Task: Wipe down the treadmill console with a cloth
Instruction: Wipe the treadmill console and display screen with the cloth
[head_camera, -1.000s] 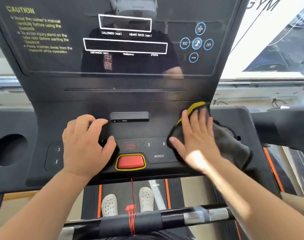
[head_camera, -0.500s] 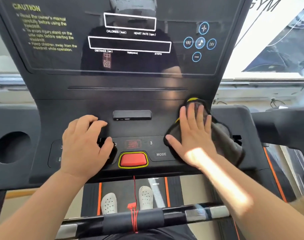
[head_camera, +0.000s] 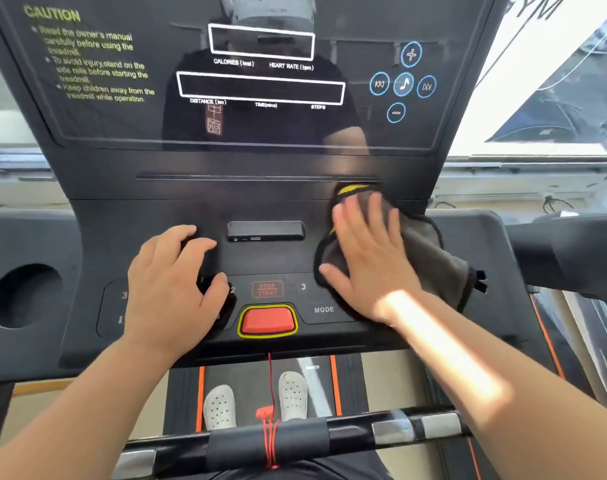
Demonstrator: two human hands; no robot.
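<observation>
The black treadmill console [head_camera: 267, 261] fills the view, with a glossy display panel [head_camera: 260, 84] above and a button panel below. A dark grey cloth [head_camera: 430, 258] with a yellow-trimmed edge lies flat on the console's right side. My right hand [head_camera: 367, 258] presses it down, palm flat, fingers spread and pointing up toward the ledge under the display. My left hand [head_camera: 170, 285] rests on the left buttons, fingers slightly curled, holding nothing.
A red safety key [head_camera: 268, 320] with a red cord sits at the console's lower middle, beside a MODE button [head_camera: 324, 310]. A small port block [head_camera: 265, 231] lies between my hands. A cup holder [head_camera: 23, 296] is at left, a handlebar [head_camera: 295, 441] runs below.
My right hand has slid the cloth upward and slightly left across the console's right side, uncovering the MODE button. My left hand has stayed on the left buttons.
</observation>
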